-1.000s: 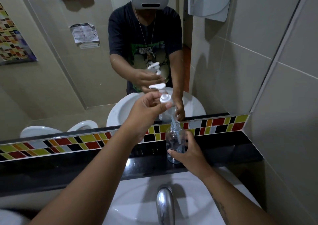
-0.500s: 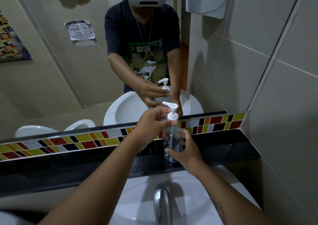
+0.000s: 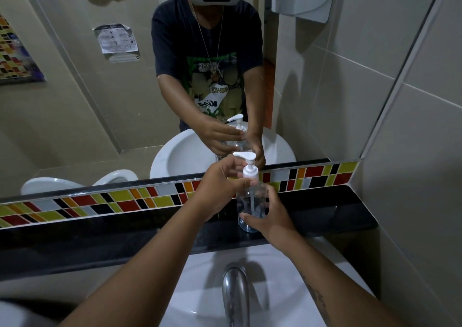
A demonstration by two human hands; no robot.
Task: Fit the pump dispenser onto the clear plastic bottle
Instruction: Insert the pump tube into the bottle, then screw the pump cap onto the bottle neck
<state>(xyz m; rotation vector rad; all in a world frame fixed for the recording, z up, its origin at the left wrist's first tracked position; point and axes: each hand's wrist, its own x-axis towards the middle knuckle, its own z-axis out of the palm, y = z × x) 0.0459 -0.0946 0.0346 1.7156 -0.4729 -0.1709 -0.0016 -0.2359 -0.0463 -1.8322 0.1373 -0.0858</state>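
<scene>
A clear plastic bottle [image 3: 247, 203] stands upright on the black ledge [image 3: 332, 216] behind the sink. The white pump dispenser [image 3: 248, 168] sits on the bottle's neck, its nozzle pointing left and its tube running down inside the bottle. My left hand [image 3: 222, 180] grips the pump's white collar with thumb and fingers. My right hand [image 3: 268, 216] wraps around the lower half of the bottle from the right and holds it on the ledge.
A chrome tap [image 3: 236, 294] rises from the white basin [image 3: 287, 276] just below the hands. A band of coloured tiles [image 3: 100, 201] and a mirror [image 3: 100, 101] stand behind the ledge. A tiled wall [image 3: 412, 151] closes the right side.
The pump came down from above the bottle, its tube slid in, and the collar now sits on the neck. My left hand stays on the collar; my right hand keeps holding the bottle.
</scene>
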